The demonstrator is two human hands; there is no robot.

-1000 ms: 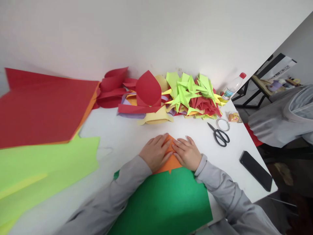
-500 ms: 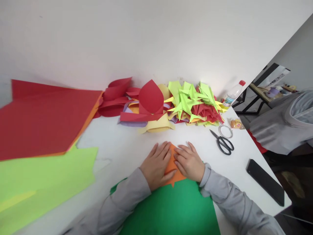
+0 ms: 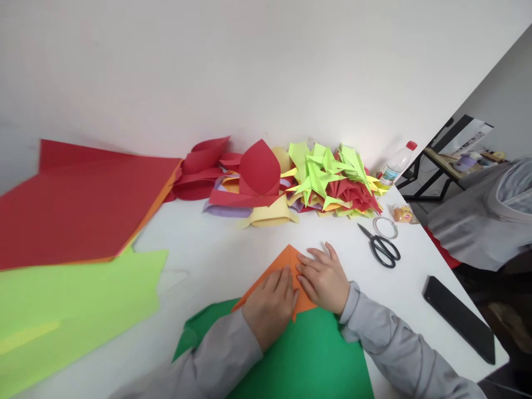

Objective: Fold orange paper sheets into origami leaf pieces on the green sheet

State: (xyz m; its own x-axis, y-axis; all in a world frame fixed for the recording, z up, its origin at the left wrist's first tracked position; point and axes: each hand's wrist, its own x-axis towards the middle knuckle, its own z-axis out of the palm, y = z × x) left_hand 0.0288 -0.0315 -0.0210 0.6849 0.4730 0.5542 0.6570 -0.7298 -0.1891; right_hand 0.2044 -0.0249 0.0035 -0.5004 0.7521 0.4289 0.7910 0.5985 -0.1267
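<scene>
A folded orange paper (image 3: 277,265) lies pointed away from me on the white table (image 3: 216,244), overlapping a green sheet (image 3: 307,360). My left hand (image 3: 272,307) lies flat on the paper's near left part, fingers stretched forward. My right hand (image 3: 324,280) presses flat on its right half, fingers spread toward the centre crease. Both hands touch each other along the middle of the paper. Grey sleeves cover both arms.
Large red (image 3: 78,199) and lime sheets (image 3: 70,305) lie at left. A heap of folded paper shapes (image 3: 328,180) sits by the wall. Scissors (image 3: 382,246), a tape ring (image 3: 384,226), a plastic bottle (image 3: 397,163) and a black phone (image 3: 459,318) lie at right. Another person's grey sleeve (image 3: 486,221) shows far right.
My left hand slid back toward me, uncovering the orange paper's tip and left edge. My right hand stayed on the right half. The view shifted slightly.
</scene>
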